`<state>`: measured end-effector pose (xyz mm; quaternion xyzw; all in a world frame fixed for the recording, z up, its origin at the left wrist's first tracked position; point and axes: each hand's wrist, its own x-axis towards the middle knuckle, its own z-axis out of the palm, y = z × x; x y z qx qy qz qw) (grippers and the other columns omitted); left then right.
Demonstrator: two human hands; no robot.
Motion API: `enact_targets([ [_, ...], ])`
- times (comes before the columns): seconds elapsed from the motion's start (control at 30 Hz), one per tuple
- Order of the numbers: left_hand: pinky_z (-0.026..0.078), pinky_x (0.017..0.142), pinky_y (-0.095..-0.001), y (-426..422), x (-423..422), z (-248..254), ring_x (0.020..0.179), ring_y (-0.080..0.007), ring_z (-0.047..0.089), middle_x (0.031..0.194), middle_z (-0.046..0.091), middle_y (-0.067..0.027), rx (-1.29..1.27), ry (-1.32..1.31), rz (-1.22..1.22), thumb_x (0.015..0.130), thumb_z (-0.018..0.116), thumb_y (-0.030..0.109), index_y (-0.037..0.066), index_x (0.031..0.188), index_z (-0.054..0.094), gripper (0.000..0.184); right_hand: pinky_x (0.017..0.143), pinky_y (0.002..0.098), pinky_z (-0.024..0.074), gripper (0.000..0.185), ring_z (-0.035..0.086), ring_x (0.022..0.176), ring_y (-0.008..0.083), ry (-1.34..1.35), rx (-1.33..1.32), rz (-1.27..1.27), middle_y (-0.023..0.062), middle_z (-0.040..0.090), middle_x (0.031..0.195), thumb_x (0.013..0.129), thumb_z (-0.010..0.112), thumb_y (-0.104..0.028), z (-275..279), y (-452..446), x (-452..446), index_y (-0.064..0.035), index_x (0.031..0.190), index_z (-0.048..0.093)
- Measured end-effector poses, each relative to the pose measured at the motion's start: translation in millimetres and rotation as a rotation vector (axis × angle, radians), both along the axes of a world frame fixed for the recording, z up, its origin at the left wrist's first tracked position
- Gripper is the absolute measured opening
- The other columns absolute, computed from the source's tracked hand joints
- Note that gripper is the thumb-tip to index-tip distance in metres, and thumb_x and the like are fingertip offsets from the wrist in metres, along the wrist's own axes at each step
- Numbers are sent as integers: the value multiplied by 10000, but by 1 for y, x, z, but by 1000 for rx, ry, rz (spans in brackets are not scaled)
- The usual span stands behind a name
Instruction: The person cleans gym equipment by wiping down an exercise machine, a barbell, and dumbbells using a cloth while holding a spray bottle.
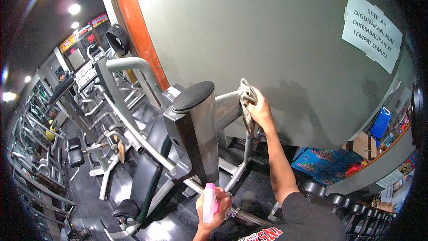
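Note:
My right hand [262,112] is closed on a crumpled greyish cloth [245,100], which it presses against the end of a grey metal arm [228,109] of an exercise machine. Lower down, my left hand [218,216] grips a spray bottle with a pink and white top [209,203]; much of its body is hidden by the fingers. Between the hands and to their left rises the machine's dark upright [189,147], capped with a round black top [193,97]. Its black padded backrest [149,178] leans behind.
A grey wall [249,27] with a printed paper sign [372,31] stands just beyond the machine. Blue cartons [327,165] lie at right, near a rack of dumbbells [341,201]. More gym machines [93,151] fill the left, and an orange door [140,31] is behind.

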<state>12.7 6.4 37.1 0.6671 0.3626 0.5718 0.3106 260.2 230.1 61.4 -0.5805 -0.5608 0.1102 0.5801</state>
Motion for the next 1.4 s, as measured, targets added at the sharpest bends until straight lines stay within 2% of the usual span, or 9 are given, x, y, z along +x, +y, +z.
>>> enact_targets([
  [0.1, 487, 547, -258, -3, 1, -5, 570, -130, 615, 656, 619, -57, -108, -105, -5, 830, 693, 121, -18, 947, 562, 224, 934, 384, 470, 490, 583, 1093, 359, -24, -163, -35, 230, 592, 1168, 748, 626, -47, -7, -2, -5, 7, 1228, 543],
  [0.27, 488, 553, -258, 3, 0, -10, 567, -140, 616, 674, 621, -65, -96, -94, -41, 825, 691, 108, -17, 933, 564, 209, 924, 404, 470, 676, 553, 1096, 350, -184, 268, 235, 164, 543, 1084, 645, 564, 93, 36, -69, -75, -78, 1297, 529],
  [0.43, 490, 576, -276, 0, -2, -8, 588, -157, 615, 692, 619, -78, -123, -89, -68, 819, 695, 113, -18, 915, 565, 208, 788, 406, 522, 763, 620, 920, 336, -214, 58, -9, 131, 545, 1106, 624, 589, 138, 17, -48, -51, -153, 1325, 510],
  [0.63, 497, 621, -312, 8, 1, -15, 614, -191, 612, 657, 609, -76, -30, -18, -79, 810, 703, 115, -21, 896, 559, 215, 818, 399, 504, 643, 597, 909, 357, -255, 234, 119, 161, 518, 1033, 698, 594, 21, 16, -78, -86, -137, 1318, 531],
  [0.7, 498, 620, -310, 5, 5, -6, 608, -188, 611, 658, 611, -75, -75, -36, -100, 809, 702, 110, -20, 890, 566, 205, 782, 414, 529, 792, 606, 893, 372, -300, 254, 116, 131, 508, 1091, 626, 635, 45, -3, -73, -81, -205, 1360, 477],
  [0.83, 501, 622, -297, 7, -2, -13, 597, -174, 614, 659, 618, -73, -24, 8, -118, 807, 697, 96, -17, 870, 576, 178, 750, 406, 514, 747, 606, 914, 354, -239, 139, -123, 124, 533, 1059, 676, 632, 47, -9, -43, -55, -203, 1362, 476],
  [1.1, 498, 597, -288, 6, -4, -17, 594, -168, 625, 691, 631, -79, -109, -71, -94, 810, 703, 117, -13, 898, 566, 209, 702, 365, 533, 746, 640, 813, 288, -381, 214, 7, 114, 553, 1057, 613, 572, 75, 2, -74, -69, -181, 1312, 542],
  [1.2, 497, 579, -287, 4, -7, -25, 587, -164, 626, 699, 634, -82, -121, -83, -78, 813, 702, 122, -12, 923, 562, 223, 735, 362, 507, 721, 619, 843, 309, -83, 188, -3, 126, 545, 1053, 610, 593, 35, 2, -59, -62, -179, 1297, 562],
  [1.4, 500, 570, -282, 8, -8, -26, 580, -165, 632, 687, 635, -87, -38, -4, -76, 814, 704, 127, -12, 933, 562, 232, 774, 394, 502, 720, 590, 919, 358, -244, 254, 55, 159, 515, 1063, 620, 656, 56, -17, -76, -81, -170, 1295, 546],
])
